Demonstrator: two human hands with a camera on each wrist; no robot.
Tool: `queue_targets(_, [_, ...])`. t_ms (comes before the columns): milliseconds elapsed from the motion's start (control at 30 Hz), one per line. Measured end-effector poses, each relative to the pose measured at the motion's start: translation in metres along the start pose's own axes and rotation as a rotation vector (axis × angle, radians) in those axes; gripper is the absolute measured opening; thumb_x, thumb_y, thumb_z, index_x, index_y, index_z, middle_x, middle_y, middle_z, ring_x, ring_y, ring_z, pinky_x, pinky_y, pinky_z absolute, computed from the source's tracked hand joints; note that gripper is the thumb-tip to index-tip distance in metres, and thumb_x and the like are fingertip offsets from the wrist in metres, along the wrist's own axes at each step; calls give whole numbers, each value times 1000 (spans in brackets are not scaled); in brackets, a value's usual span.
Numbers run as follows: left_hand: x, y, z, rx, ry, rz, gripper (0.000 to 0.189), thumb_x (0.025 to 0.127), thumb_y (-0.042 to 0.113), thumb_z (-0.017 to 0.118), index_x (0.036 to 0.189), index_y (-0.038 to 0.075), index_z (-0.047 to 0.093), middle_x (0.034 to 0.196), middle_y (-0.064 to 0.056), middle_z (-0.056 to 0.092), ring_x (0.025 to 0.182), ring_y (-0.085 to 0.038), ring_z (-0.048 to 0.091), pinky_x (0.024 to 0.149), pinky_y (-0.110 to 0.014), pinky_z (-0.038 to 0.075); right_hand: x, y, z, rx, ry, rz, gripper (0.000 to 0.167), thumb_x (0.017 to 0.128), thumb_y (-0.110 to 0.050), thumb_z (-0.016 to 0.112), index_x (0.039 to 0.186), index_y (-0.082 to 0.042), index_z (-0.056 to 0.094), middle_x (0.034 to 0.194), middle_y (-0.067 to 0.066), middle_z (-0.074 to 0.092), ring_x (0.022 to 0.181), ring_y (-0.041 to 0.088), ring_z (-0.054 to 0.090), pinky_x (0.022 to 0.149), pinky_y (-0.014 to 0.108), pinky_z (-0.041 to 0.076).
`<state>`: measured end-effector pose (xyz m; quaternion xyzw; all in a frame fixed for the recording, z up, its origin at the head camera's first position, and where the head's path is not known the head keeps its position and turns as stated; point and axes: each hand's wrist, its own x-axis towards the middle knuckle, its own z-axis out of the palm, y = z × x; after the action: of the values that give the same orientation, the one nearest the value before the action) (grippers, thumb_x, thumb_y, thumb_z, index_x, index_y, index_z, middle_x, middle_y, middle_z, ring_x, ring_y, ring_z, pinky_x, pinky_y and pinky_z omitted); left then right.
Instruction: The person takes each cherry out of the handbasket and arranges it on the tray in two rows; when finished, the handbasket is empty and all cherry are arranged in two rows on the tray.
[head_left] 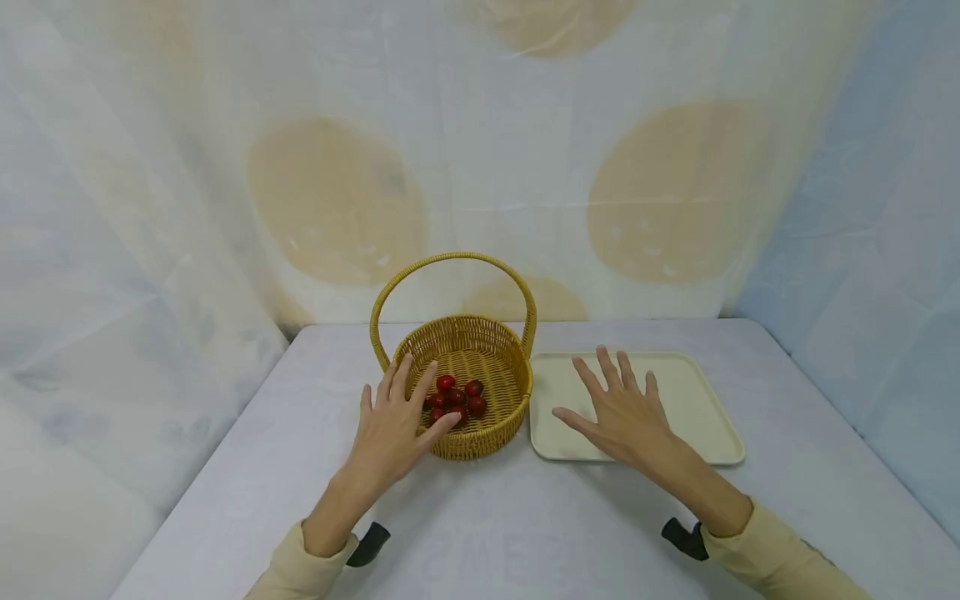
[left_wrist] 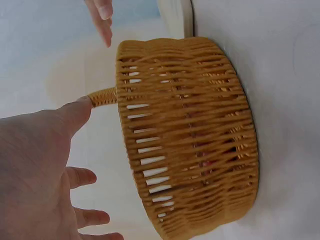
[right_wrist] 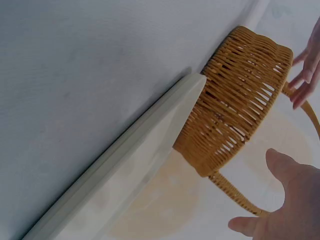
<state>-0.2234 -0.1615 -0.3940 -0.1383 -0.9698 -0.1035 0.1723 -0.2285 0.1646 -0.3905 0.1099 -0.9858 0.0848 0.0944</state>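
Observation:
A yellow-brown wicker basket (head_left: 517, 408) with a tall arched handle (head_left: 459, 255) stands on the table. Several dark red, cherry-like fruits (head_left: 456, 398) lie on its floor, toward the left. Over the basket's near left side hovers my left hand (head_left: 392, 433), fingers spread and holding nothing. My right hand (head_left: 626, 417), its fingers also spread, hangs above a cream rectangular tray (head_left: 693, 408) to the right of the basket. In the left wrist view the woven side (left_wrist: 190, 135) of the basket hides most of the fruit. The right wrist view has the tray's edge (right_wrist: 125, 145) close beside the basket.
A white cloth covers the table (head_left: 480, 533). Behind it hangs a pale curtain (head_left: 510, 167) with large tan circles, and more cloth closes off the left and right sides. A dark strap piece (head_left: 367, 546) shows at each wrist.

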Motion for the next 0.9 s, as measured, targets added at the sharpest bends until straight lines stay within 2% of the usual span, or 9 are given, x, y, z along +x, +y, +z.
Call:
queue_targets(67, [-1,-4,-1,-12,28,8,79,90,69,49,153,24,33,159,-18,27,142,-44,33,110,-72,29,3,-4,0,1,5,-10,83,90,-71,46,155,-21,28,162,20,18,148,47,18,110,77,21])
queue_targets(133, [-3,-8,-2,-24,44,12,76,91,66,52,151,22,37,155,-20,33,136,-45,40,108,-69,35,7,-9,0,3,13,-26,82,91,-69,47,155,-21,29,161,20,22,145,47,27,106,73,33])
queue_targets(267, [-5,-20,-1,-49,67,10,70,92,59,57,147,18,43,147,-23,42,122,-45,52,98,-63,47,15,-18,0,27,16,-63,80,91,-67,49,154,-21,31,158,22,30,133,48,44,82,62,54])
queue_targets(400, [-4,-30,2,-82,92,6,60,93,46,63,142,15,49,138,-22,48,106,-39,59,76,-52,56,23,-26,1,59,22,-105,78,90,-64,54,152,-21,34,152,22,38,120,46,55,63,53,58])
queue_targets(467, [-4,-34,3,-108,109,0,55,93,41,66,138,12,53,132,-21,50,97,-36,59,65,-45,56,26,-32,1,67,27,-128,76,89,-62,58,150,-21,37,149,20,43,115,44,59,60,51,58])
queue_targets(533, [-5,-39,5,-143,121,-15,52,92,37,67,135,9,55,126,-21,51,93,-32,58,61,-39,54,30,-38,2,79,28,-150,74,89,-60,61,148,-20,40,145,18,48,111,41,61,59,49,58])
queue_targets(633, [-3,-45,8,-198,122,-38,49,93,35,67,131,7,58,120,-20,52,88,-29,58,62,-37,52,37,-47,4,87,21,-171,70,89,-56,63,146,-20,42,139,16,53,107,36,62,59,45,58])
queue_targets(700, [-3,-50,11,-252,100,-58,47,93,34,67,130,6,58,121,-20,53,91,-30,60,66,-38,53,42,-53,4,86,15,-187,68,90,-54,64,145,-20,44,134,16,55,103,33,62,57,42,58])
queue_targets(900, [1,-60,14,-440,-35,-142,46,96,36,62,132,9,56,132,-21,50,113,-34,61,84,-48,57,58,-68,4,96,2,-270,60,90,-46,68,139,-17,52,117,12,62,93,26,59,62,34,54])
